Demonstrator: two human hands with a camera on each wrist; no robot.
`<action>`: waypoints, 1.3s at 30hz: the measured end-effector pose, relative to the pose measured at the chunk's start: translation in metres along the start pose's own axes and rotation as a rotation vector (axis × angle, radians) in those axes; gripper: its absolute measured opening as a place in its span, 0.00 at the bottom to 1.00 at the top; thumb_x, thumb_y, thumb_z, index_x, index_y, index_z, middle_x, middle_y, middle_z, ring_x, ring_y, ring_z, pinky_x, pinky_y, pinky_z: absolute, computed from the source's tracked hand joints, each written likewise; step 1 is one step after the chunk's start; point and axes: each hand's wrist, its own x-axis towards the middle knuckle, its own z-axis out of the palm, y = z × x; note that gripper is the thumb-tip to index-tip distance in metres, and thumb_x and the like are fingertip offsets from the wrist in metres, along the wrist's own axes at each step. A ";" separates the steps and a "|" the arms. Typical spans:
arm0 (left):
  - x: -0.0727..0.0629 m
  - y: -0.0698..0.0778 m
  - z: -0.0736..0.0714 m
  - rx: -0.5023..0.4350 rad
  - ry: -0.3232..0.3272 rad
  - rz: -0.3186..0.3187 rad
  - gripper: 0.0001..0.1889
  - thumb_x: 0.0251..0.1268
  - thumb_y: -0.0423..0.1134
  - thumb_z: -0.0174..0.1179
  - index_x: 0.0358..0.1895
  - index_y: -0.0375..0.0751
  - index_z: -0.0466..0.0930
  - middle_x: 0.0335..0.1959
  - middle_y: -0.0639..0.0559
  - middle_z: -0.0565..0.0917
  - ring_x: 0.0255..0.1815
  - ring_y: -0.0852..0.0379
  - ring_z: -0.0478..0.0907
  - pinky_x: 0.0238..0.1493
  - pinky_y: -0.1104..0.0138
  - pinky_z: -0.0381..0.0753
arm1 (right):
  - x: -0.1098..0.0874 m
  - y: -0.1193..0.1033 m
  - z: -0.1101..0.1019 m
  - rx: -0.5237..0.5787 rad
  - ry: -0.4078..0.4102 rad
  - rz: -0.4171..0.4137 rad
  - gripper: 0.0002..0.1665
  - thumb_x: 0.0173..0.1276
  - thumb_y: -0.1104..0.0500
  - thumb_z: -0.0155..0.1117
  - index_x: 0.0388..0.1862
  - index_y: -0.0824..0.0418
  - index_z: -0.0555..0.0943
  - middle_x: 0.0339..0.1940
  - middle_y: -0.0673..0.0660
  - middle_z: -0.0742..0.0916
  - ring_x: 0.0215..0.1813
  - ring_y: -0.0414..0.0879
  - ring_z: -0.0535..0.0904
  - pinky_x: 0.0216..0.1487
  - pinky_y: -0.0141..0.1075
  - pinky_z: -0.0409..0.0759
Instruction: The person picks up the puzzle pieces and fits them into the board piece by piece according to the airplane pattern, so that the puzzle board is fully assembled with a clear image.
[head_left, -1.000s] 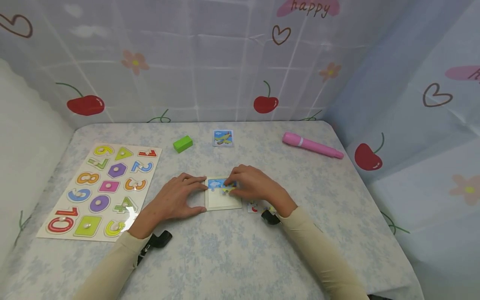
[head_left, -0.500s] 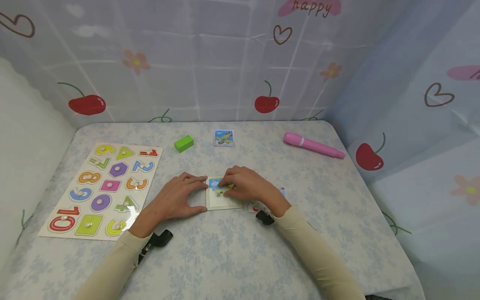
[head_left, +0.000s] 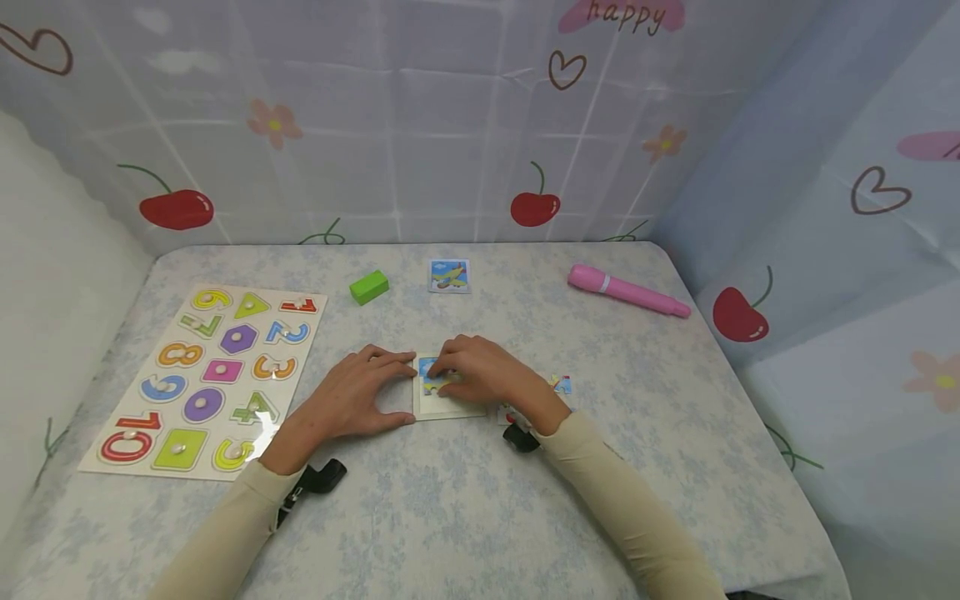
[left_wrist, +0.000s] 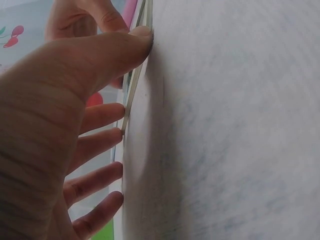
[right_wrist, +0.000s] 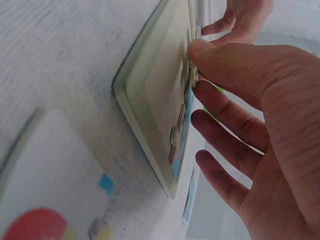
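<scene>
A small pale puzzle tray (head_left: 453, 410) lies before me, its upper part filled with blue and yellow jigsaw pieces (head_left: 431, 388). My left hand (head_left: 347, 395) is spread along the tray's left side, fingertips and thumb touching the edge. Over the tray's upper part is my right hand (head_left: 483, 372), which covers some of the picture. In the right wrist view, its thumb and index finger pinch a puzzle piece (right_wrist: 194, 77) at the tray surface, while the other fingers are loosely bent. Right of the tray are loose puzzle pieces (head_left: 562, 384), partly hidden by the right wrist.
A number-and-shape peg board (head_left: 217, 372) lies at the left. Farther back are a green block (head_left: 369, 287), an airplane picture card (head_left: 449, 276) and a pink marker-shaped stick (head_left: 628, 291). A patterned curtain (head_left: 420, 150) hangs behind the table.
My right hand has shifted left across the tray, uncovering more loose pieces at the right. Blue and yellow pieces now show in the tray's left column. The left hand stays at the edge.
</scene>
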 end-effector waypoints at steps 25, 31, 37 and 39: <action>0.001 0.000 0.000 0.005 0.006 0.005 0.34 0.59 0.63 0.78 0.64 0.50 0.87 0.77 0.52 0.78 0.67 0.49 0.76 0.57 0.47 0.80 | 0.006 -0.003 0.005 -0.021 0.000 0.000 0.17 0.72 0.50 0.78 0.58 0.50 0.92 0.52 0.49 0.88 0.56 0.46 0.82 0.61 0.43 0.80; 0.001 0.001 0.000 0.002 0.003 0.002 0.34 0.59 0.63 0.78 0.64 0.50 0.87 0.77 0.52 0.78 0.67 0.49 0.76 0.58 0.47 0.80 | 0.004 -0.002 0.003 -0.009 -0.005 0.006 0.18 0.72 0.50 0.78 0.59 0.50 0.91 0.53 0.49 0.88 0.57 0.46 0.82 0.61 0.42 0.80; 0.000 0.002 0.000 0.002 0.000 -0.008 0.33 0.59 0.63 0.78 0.64 0.50 0.87 0.77 0.53 0.78 0.67 0.49 0.76 0.58 0.47 0.80 | -0.004 0.003 0.000 0.004 0.040 0.016 0.17 0.74 0.52 0.76 0.59 0.50 0.91 0.53 0.48 0.88 0.55 0.45 0.82 0.59 0.42 0.80; 0.000 0.002 0.000 0.005 -0.002 -0.011 0.33 0.59 0.63 0.78 0.64 0.50 0.87 0.77 0.53 0.77 0.67 0.49 0.76 0.58 0.47 0.80 | -0.008 0.005 -0.001 0.010 0.055 0.021 0.17 0.74 0.53 0.76 0.59 0.51 0.91 0.53 0.49 0.89 0.53 0.45 0.82 0.57 0.41 0.81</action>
